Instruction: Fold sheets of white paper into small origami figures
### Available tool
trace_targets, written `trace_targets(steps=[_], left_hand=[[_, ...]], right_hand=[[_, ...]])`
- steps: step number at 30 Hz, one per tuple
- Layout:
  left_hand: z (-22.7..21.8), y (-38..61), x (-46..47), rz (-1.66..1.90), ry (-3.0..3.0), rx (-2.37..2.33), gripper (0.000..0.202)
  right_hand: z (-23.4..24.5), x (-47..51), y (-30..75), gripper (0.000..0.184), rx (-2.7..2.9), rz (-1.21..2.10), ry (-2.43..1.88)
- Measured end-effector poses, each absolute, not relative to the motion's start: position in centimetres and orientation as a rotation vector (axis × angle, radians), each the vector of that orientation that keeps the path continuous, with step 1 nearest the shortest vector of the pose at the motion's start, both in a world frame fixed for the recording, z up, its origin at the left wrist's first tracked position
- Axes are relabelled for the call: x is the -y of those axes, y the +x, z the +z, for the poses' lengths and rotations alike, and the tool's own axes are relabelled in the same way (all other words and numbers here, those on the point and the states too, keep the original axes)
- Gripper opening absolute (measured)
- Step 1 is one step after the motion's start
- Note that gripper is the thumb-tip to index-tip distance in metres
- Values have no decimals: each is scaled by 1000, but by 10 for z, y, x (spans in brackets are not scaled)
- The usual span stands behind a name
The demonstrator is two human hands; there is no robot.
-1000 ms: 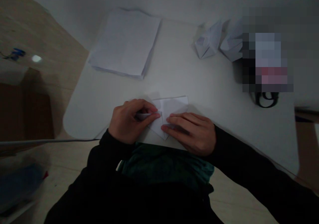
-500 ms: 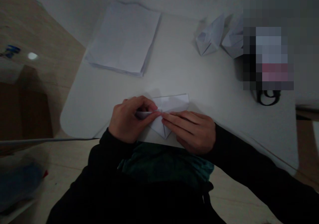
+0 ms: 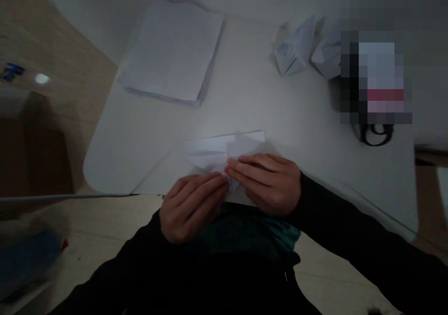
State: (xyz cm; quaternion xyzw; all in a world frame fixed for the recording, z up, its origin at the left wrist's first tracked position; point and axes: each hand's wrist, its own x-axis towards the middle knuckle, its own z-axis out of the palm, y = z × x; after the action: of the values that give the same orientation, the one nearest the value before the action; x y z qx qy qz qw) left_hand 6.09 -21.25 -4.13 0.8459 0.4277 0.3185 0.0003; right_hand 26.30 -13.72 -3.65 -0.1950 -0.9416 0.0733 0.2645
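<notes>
A folded sheet of white paper (image 3: 224, 149) lies on the white table near its front edge, with a pointed lower end. My right hand (image 3: 268, 184) rests on the paper's lower right part, fingers pressed against it. My left hand (image 3: 191, 207) sits lower, nearer my body, with its fingertips at the paper's lower point. The left hand's thumb is hidden, and part of the paper's point lies under my fingers.
The white table (image 3: 115, 165) holds a thick stack of white paper (image 3: 171, 53) at the back. Two folded paper shapes (image 3: 294, 46) (image 3: 327, 53) stand at the back right, beside a pixelated object (image 3: 376, 77) and a black coiled item (image 3: 374, 135). A grey cable (image 3: 63, 197) runs along the left.
My left hand has dropped toward my body and no longer pinches the paper's upper left fold. That part of the paper now lies spread out to the left. My right hand has barely moved.
</notes>
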Motion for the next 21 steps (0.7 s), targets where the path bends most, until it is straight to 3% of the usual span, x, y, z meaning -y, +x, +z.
trace_targets(steps=[8, 21], left_hand=[[-52, 70, 223, 1014, 2635, -1321, 41], [-43, 65, 224, 918, 2727, -1496, 39]], right_hand=[[-37, 140, 261, 27, 2541, 130, -548], [-41, 144, 263, 30, 2544, 130, -566]])
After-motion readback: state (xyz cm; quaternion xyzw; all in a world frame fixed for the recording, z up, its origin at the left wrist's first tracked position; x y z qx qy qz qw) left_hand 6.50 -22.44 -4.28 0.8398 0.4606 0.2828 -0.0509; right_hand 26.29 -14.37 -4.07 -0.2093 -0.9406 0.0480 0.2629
